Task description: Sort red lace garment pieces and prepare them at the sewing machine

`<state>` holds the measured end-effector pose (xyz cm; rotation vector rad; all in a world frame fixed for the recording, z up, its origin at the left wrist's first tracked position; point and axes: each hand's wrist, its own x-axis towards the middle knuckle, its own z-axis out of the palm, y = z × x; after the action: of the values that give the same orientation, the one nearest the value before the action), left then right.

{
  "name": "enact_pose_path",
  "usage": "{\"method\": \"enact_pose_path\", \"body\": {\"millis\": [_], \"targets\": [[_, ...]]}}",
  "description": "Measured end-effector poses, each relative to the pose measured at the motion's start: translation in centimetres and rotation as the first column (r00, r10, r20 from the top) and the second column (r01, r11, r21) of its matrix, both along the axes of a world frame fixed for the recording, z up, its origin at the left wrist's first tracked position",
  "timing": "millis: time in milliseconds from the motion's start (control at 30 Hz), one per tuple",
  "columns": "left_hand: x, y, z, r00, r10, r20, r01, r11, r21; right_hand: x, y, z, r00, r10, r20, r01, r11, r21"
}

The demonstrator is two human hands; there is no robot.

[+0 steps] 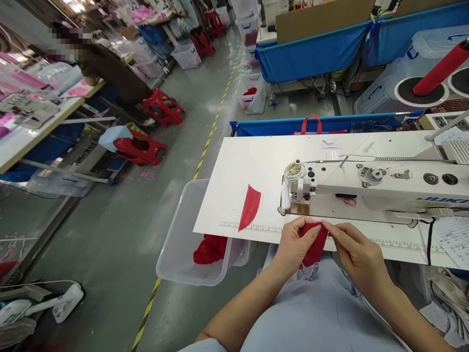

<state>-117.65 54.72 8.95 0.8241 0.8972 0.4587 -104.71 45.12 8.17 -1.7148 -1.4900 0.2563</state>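
At the front edge of the white sewing table [234, 161], both hands hold one piece of red fabric [315, 249]. My left hand [295, 244] pinches its upper left part between thumb and fingers. With thumb and forefinger, my right hand [353, 247] grips the upper right corner of the same piece. The cloth hangs down in front of my lap. Just beyond the hands stands a white sewing machine [340, 178], its needle area to the upper left of them. Flat on the table to the left lies a curved red fabric piece [251, 208].
A clear plastic bin [176, 244] with red cloth [210, 249] stands below the table's left end. A printed ruler [269, 228] runs along the front edge. Written paper [454, 239] lies at right. Across the aisle, a person [110, 68] is near red stools [163, 107].
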Motion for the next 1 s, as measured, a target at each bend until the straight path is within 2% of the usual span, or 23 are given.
{"method": "enact_pose_path", "body": {"millis": [67, 133, 167, 233, 333, 367, 400, 433, 467, 500, 567, 600, 633, 700, 767, 867, 1000], "targets": [[0.0, 0.0, 0.0, 1.000, -0.004, 0.015, 0.004, 1.000, -0.018, -0.3, 0.2, 0.2, 0.980, -0.011, -0.198, 0.010, 1.000, -0.004], [-0.1, 0.1, 0.0, 0.999, -0.011, 0.049, 0.014, 0.998, -0.062, -0.6, 0.4, 0.2, 0.897, -0.046, -0.440, 0.022, 0.998, -0.059], [-0.1, 0.1, 0.0, 0.998, -0.017, 0.067, 0.022, 0.996, -0.083, -0.7, 0.4, 0.2, 0.828, -0.078, -0.556, 0.024, 0.994, -0.103], [-0.2, 0.2, -0.1, 0.995, -0.031, 0.100, 0.042, 0.993, -0.109, -0.8, 0.5, 0.1, 0.641, -0.149, -0.753, 0.019, 0.984, -0.178], [-0.2, 0.2, -0.2, 0.994, -0.029, 0.107, 0.041, 0.992, -0.115, -0.6, 0.6, -0.2, 0.347, -0.200, -0.916, 0.022, 0.979, -0.205], [-0.2, 0.2, -0.3, 0.995, -0.024, 0.097, 0.035, 0.992, -0.121, -0.4, 0.7, -0.2, 0.293, -0.202, -0.934, 0.034, 0.979, -0.201], [-0.2, 0.2, -0.3, 0.996, -0.020, 0.083, 0.031, 0.991, -0.129, -0.3, 0.7, -0.2, 0.286, -0.203, -0.937, 0.050, 0.979, -0.197], [-0.2, 0.2, -0.3, 0.997, -0.020, 0.070, 0.030, 0.990, -0.138, -0.1, 0.6, -0.2, 0.336, -0.203, -0.920, 0.060, 0.979, -0.194], [-0.2, 0.1, -0.3, 0.998, -0.022, 0.063, 0.031, 0.989, -0.145, 0.0, 0.5, -0.1, 0.442, -0.191, -0.877, 0.064, 0.981, -0.182], [-0.2, 0.1, -0.3, 0.998, -0.021, 0.061, 0.030, 0.989, -0.147, 0.1, 0.4, 0.0, 0.584, -0.162, -0.796, 0.065, 0.986, -0.154], [-0.2, 0.0, -0.2, 0.998, -0.015, 0.059, 0.023, 0.991, -0.134, 0.2, 0.2, 0.1, 0.850, -0.066, -0.522, 0.035, 0.997, -0.069], [-0.2, 0.0, -0.1, 0.998, -0.012, 0.054, 0.018, 0.993, -0.116, 0.1, 0.1, 0.2, 0.931, -0.021, -0.365, 0.013, 1.000, -0.025], [-0.2, -0.1, -0.1, 0.999, -0.010, 0.044, 0.014, 0.996, -0.089, 0.1, -0.1, 0.2, 0.974, 0.008, -0.228, -0.005, 1.000, 0.013], [-0.2, -0.1, 0.0, 1.000, -0.010, 0.019, 0.010, 1.000, -0.025, 0.0, -0.2, 0.3, 0.999, 0.020, -0.043, -0.018, 0.998, 0.054], [-0.2, -0.1, 0.0, 1.000, -0.012, -0.001, 0.012, 1.000, 0.026, -0.1, -0.3, 0.3, 0.999, 0.012, 0.044, -0.015, 0.998, 0.061], [-0.2, -0.2, 0.0, 1.000, -0.013, -0.021, 0.014, 0.998, 0.061, -0.3, -0.3, 0.4, 0.998, 0.004, 0.064, -0.007, 0.999, 0.054], [-0.3, -0.3, 0.3, 0.999, -0.018, -0.051, 0.023, 0.995, 0.096, -0.6, -0.2, 0.6, 1.000, -0.009, 0.014, 0.008, 0.999, 0.047]]}}
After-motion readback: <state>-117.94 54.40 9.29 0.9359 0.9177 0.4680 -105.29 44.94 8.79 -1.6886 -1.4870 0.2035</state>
